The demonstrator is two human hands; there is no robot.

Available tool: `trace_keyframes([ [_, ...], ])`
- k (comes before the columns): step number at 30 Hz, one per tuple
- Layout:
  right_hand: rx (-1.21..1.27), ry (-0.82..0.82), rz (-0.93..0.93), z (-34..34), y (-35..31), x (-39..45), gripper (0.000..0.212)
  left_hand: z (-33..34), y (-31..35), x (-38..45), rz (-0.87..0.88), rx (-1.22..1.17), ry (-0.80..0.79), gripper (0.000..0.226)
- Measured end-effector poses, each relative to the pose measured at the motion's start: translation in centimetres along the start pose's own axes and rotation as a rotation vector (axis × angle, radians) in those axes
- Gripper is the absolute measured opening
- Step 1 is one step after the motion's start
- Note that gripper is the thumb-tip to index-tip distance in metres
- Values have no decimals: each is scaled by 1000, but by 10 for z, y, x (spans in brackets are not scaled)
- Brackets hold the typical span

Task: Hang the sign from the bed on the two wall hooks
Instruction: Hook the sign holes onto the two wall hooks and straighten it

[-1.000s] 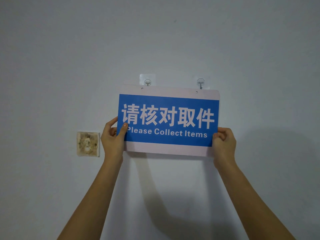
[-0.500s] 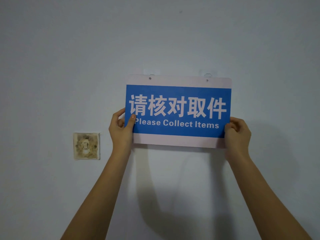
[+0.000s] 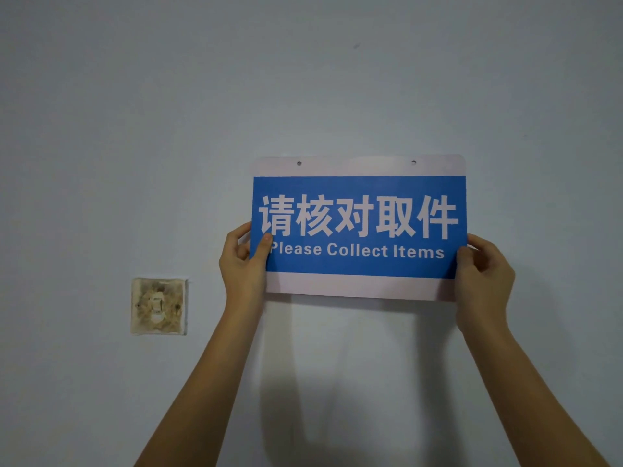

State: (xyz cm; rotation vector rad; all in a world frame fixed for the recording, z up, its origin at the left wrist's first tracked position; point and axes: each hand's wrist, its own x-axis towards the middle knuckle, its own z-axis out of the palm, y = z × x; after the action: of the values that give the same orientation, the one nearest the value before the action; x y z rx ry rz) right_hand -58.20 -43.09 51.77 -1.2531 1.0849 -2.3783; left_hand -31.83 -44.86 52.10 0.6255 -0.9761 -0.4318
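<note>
The sign (image 3: pixel 359 284) is a pale card with a blue panel reading "Please Collect Items" under white Chinese characters. I hold it flat against the white wall. My left hand (image 3: pixel 244 264) grips its lower left corner, thumb on the blue face. My right hand (image 3: pixel 483 274) grips the lower right corner. Two small holes (image 3: pixel 299 163) (image 3: pixel 413 162) sit in the top white strip. The sign covers both wall hooks, so I cannot see them.
A dirty, yellowed square wall plate (image 3: pixel 158 305) is fixed to the wall left of my left forearm, below the sign's level. The sign and my arms throw shadows on the wall beneath the card.
The sign has gone up the wall with both hands. The two hooks, visible above its top edge a second ago, are now behind the card.
</note>
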Motion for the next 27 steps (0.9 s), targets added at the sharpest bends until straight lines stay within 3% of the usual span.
trace_keyframes([
  [27,16,-31,3,-2,26,-13,31,-8,2,-14,-17,50,62,22],
])
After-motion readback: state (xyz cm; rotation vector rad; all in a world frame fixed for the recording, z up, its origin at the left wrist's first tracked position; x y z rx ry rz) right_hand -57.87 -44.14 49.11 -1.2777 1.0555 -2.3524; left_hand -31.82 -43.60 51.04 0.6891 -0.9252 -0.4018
